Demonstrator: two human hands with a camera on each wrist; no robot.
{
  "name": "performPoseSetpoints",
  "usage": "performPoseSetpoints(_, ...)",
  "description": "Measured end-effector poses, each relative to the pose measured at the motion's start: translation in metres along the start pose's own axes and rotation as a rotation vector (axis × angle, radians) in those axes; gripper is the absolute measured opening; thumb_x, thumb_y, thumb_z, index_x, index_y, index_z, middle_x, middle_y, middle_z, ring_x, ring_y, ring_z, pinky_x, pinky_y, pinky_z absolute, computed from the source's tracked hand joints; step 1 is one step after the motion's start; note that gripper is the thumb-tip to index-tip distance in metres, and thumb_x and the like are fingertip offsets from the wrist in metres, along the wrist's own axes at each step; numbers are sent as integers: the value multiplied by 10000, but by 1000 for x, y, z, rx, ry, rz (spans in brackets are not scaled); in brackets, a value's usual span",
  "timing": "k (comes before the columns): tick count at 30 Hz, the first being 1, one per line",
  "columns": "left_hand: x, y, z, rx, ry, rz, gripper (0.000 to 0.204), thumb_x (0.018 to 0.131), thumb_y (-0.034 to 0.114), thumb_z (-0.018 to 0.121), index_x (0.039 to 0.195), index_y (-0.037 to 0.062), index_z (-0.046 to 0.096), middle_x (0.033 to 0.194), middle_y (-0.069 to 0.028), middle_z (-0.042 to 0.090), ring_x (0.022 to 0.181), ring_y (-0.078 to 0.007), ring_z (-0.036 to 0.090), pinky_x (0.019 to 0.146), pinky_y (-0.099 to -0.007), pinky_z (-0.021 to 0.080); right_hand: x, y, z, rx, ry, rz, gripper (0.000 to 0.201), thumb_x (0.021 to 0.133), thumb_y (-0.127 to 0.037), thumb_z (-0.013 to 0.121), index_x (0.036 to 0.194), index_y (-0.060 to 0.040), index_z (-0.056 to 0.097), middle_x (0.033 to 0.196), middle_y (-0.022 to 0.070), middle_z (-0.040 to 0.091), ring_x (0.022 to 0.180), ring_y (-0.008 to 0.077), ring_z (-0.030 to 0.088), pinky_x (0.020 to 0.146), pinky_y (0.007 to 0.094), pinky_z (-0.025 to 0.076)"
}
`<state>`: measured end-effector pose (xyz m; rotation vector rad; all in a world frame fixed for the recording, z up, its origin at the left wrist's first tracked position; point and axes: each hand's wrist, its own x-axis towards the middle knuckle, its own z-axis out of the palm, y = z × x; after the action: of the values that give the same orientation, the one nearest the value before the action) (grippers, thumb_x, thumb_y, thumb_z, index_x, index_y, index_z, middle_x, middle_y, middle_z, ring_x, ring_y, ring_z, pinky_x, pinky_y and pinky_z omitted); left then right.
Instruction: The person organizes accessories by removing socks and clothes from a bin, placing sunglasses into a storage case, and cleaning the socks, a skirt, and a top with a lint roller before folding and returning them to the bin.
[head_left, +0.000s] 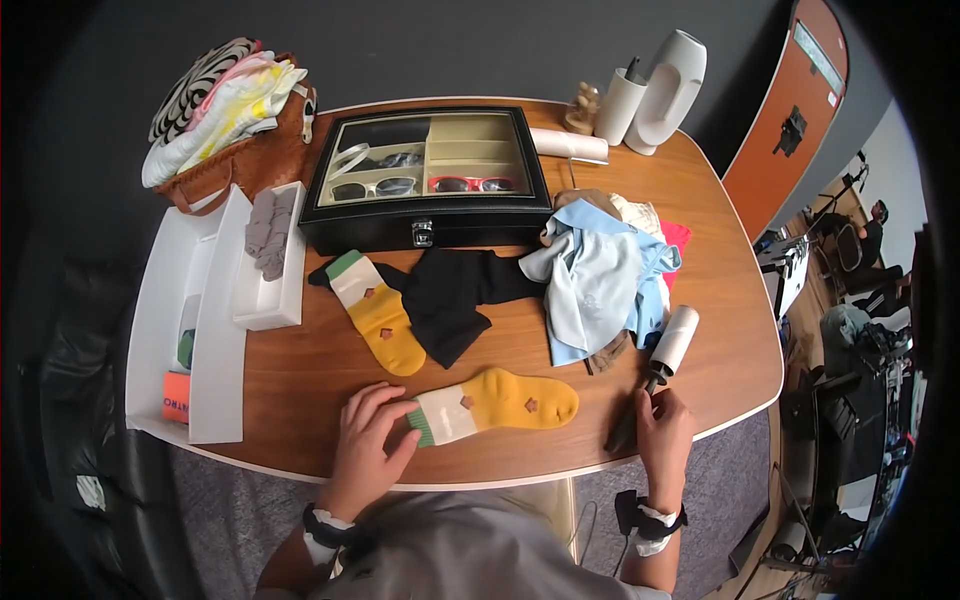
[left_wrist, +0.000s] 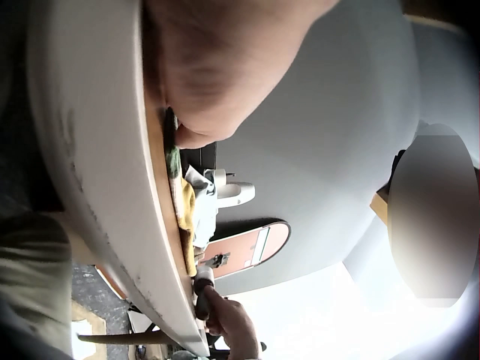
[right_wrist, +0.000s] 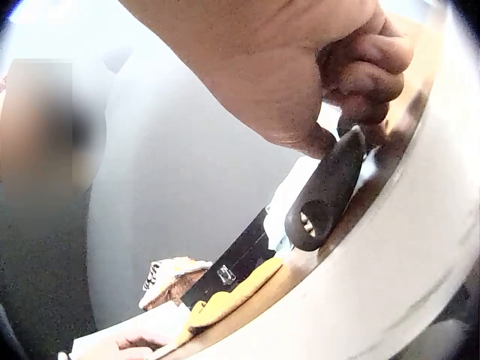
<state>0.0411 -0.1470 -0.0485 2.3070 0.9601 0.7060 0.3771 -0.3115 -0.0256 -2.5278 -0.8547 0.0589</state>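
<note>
A lint roller (head_left: 674, 341) with a white roll and black handle lies at the table's front right. My right hand (head_left: 665, 432) holds it, thumb and curled fingers around the handle (right_wrist: 330, 191) in the right wrist view. In front of me a yellow sock (head_left: 520, 397) with a cream band and green cuff is laid flat, toe to the right. My left hand (head_left: 372, 440) is at its cuff, fingers relaxed and spread, fingertips close to the green edge. A second yellow sock (head_left: 388, 328) lies further back, its upper part over a black cloth item.
Black clothing (head_left: 450, 300) and a heap of light blue clothing (head_left: 595, 285) lie behind the socks. A glasses case (head_left: 425, 215) stands at the back. White boxes (head_left: 215, 350) line the left, beside a brown basket (head_left: 240, 165) of cloths. White vases (head_left: 672, 90) stand back right.
</note>
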Motion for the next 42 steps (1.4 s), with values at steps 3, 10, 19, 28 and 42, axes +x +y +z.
performPoseSetpoints(3,0,1,-1,11,-7,2,379,856,71,750,1221,43,650,1320,-139,610,1294,-365,528,1106,-470,409,11,17,8,137,-96,67,234,960,-190,680,892,31,648,678,158,649,622,263,642,583,402,473)
performPoseSetpoints(10,-3,-6,0,-40,7,-49,590,853,84,778,1383,32,524,1355,-168,588,1304,-372,520,1113,-469,404,-38,-27,12,925,-328,-56,42,928,-55,641,898,-29,625,713,-59,572,612,32,488,535,236,380)
performPoseSetpoints(19,-9,-12,4,-186,61,-86,936,798,35,831,1563,34,292,1461,-196,509,1359,-320,503,1137,-450,399,-95,-102,29,642,-1009,-469,199,933,-171,673,923,14,602,627,220,597,570,403,608,563,458,487)
performPoseSetpoints(28,-2,-9,1,-116,38,-27,791,769,21,827,1471,42,463,1443,-172,528,1337,-353,506,1133,-457,399,-101,-104,37,617,-1061,-338,254,988,-209,638,993,44,635,754,288,648,733,485,654,667,500,514)
performPoseSetpoints(42,-1,-4,1,-20,-1,-11,336,791,66,796,1117,71,718,1356,-127,584,1289,-356,513,1097,-461,405,-92,-86,20,688,-1057,54,315,1065,-255,594,928,27,620,627,59,581,465,129,543,468,310,448)
